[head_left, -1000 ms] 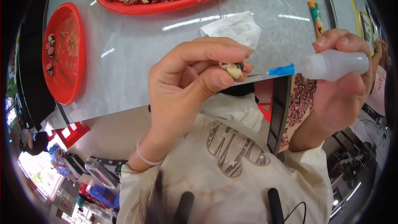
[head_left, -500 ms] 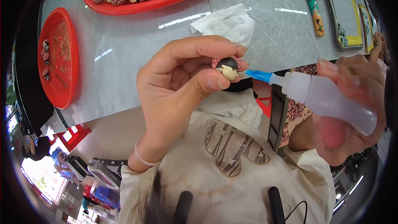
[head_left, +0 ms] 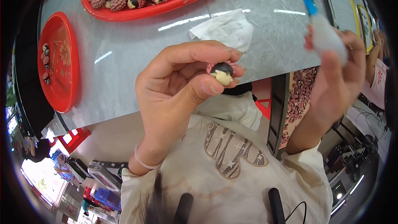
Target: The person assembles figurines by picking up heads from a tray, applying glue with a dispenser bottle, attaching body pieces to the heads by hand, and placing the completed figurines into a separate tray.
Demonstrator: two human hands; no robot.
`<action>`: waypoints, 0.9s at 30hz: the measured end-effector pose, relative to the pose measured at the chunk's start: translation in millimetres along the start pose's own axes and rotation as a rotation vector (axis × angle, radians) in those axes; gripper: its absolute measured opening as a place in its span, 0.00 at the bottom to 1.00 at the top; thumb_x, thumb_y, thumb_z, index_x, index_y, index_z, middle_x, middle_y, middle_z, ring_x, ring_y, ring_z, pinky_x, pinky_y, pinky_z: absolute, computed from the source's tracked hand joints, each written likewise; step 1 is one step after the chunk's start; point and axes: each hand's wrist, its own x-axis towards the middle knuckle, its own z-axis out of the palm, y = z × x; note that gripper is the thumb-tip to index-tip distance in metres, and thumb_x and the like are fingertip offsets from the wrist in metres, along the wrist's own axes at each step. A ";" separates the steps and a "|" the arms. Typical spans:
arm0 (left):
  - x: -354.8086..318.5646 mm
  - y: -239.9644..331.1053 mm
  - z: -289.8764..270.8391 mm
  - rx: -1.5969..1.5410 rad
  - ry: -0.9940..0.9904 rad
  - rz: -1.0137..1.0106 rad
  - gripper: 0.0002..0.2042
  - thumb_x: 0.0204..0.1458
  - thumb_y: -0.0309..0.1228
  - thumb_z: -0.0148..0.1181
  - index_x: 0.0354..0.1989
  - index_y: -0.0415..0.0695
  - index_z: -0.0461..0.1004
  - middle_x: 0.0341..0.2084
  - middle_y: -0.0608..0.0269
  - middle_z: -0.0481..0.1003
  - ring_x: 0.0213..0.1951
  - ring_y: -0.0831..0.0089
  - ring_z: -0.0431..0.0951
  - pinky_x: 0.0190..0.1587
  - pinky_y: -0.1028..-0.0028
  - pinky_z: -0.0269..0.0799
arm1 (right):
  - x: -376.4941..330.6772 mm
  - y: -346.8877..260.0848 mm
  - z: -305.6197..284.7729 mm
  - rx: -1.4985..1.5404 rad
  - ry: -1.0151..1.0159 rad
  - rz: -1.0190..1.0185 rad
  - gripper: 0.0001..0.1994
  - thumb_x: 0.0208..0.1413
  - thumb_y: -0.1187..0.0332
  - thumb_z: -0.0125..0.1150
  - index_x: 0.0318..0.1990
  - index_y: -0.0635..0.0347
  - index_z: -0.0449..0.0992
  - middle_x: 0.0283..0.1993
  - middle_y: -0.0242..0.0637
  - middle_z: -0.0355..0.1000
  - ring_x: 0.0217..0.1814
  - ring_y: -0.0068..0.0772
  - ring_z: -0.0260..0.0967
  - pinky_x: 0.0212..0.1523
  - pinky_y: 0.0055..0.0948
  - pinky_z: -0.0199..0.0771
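Observation:
Between the thumb and fingertips of my left hand [head_left: 159, 85] is a small figurine [head_left: 222, 74]. Its bumpy back is pink, with a black band and a cream front turned upward. My right hand [head_left: 336, 76] grips a translucent squeeze bottle [head_left: 325, 35], raised over the right part of the table and tilted up. The bottle's blue tip, with a thin needle, points away from me and stands well apart from the figurine. A crumpled white cloth [head_left: 226, 29] lies on the table just beyond my left fingertips.
At the back, a large red tray [head_left: 124, 15] holds many similar figurines. A red plate [head_left: 62, 76] with several more stands on the left of the grey table [head_left: 124, 54]. Below the table's right side, a dark-framed rack [head_left: 298, 95] holds many pink pieces. Another person's arm [head_left: 373, 60] is at far right.
My right hand has drawn the squeeze bottle away from the figurine, and its tip has swung from pointing left to pointing away. My left hand still holds the figurine nearly in place.

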 end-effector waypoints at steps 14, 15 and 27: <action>-3.0 -1.5 -1.5 0.098 0.060 0.016 0.15 0.41 0.32 0.59 0.33 0.35 0.65 0.30 0.52 0.68 0.28 0.68 0.72 0.29 0.77 0.70 | 30.6 22.0 -91.6 -1.009 0.113 0.086 0.14 0.46 0.76 0.47 0.42 0.57 0.69 0.41 0.31 0.69 0.40 0.26 0.64 0.42 0.20 0.61; -1.9 -3.4 -1.3 0.091 0.056 0.016 0.15 0.41 0.32 0.59 0.33 0.35 0.65 0.30 0.52 0.68 0.28 0.68 0.72 0.29 0.77 0.70 | 29.5 25.4 -99.1 -1.017 0.115 0.084 0.14 0.46 0.76 0.47 0.42 0.57 0.69 0.41 0.31 0.69 0.40 0.26 0.64 0.42 0.20 0.61; -1.4 -1.4 0.5 0.112 -0.001 -0.014 0.14 0.41 0.31 0.59 0.32 0.35 0.66 0.30 0.52 0.68 0.28 0.69 0.72 0.27 0.78 0.71 | 35.8 28.2 -104.1 -0.852 0.182 -0.025 0.10 0.44 0.76 0.52 0.36 0.65 0.70 0.32 0.37 0.69 0.33 0.23 0.66 0.34 0.19 0.62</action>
